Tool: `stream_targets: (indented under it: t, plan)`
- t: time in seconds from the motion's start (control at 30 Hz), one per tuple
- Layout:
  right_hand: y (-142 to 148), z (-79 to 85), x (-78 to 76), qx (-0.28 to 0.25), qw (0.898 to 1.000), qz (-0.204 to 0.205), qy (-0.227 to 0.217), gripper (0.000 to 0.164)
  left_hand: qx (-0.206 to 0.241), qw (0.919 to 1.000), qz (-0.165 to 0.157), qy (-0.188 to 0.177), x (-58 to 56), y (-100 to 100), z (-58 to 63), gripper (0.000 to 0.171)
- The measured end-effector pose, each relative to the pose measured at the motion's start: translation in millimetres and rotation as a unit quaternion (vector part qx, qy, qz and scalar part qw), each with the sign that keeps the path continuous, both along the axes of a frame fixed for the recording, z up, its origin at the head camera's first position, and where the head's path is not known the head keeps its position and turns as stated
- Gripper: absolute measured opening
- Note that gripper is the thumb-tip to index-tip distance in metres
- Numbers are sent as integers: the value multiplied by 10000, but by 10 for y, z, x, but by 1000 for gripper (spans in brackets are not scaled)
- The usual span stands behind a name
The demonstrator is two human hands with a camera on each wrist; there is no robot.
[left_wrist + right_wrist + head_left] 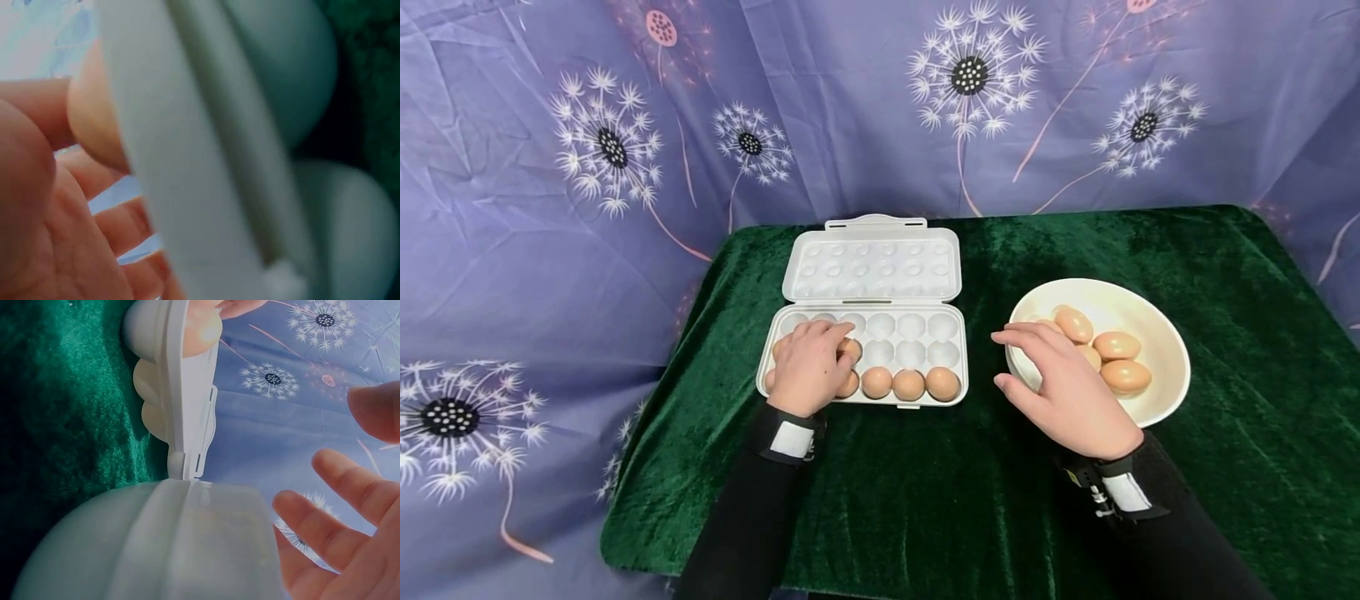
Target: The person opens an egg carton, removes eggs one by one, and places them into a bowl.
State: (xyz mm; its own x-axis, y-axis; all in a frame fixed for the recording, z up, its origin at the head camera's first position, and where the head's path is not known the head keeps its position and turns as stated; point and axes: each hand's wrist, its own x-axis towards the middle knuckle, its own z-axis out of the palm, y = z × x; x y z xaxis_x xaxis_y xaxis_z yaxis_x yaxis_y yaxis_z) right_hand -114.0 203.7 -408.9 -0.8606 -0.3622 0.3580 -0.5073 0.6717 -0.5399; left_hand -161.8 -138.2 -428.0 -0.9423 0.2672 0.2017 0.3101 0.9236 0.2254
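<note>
My left hand reaches over the white plastic egg box, its thumb and fingers around a brown egg in the middle row. In the left wrist view, a front-row egg partly covers the thumb, and the box wall hides the fingertips. Brown eggs fill the visible part of the front row, and another middle-row egg shows left of the hand. Over the left rim of a cream bowl my right hand holds nothing, fingers spread apart. Several brown eggs lie in that bowl, some partly hidden by this hand.
The box's hinged lid lies folded back, away from me. A green velvet cloth covers the table. Behind it hangs a purple curtain with dandelion prints.
</note>
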Motion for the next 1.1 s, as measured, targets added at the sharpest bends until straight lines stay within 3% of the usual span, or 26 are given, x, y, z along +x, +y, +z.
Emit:
stream_targets:
  t: [0.2, 0.53, 0.7, 0.77, 0.93, 1.1]
  plan:
    - [27, -12, 9, 8, 10000, -44, -34, 45, 243, 9986, -447, -142, 78, 98, 9, 54]
    - [182, -48, 17, 331, 9974, -595, -247, 43, 582, 9893, -1293, 352, 232, 436, 109, 50]
    - [360, -62, 63, 707, 9910, -1042, -449, 36, 610, 9874, -1372, 497, 272, 546, 116, 46]
    - [420, -63, 75, 854, 9886, -1144, -484, 24, 649, 9872, -1377, 473, 281, 566, 120, 46]
    - [506, -73, 67, 1170, 9843, -1127, -696, 7, 621, 9872, -1423, 352, 292, 588, 130, 47]
    - [567, -71, 72, 1342, 9817, -993, -917, 8, 574, 9862, -1500, 397, 292, 619, 102, 46]
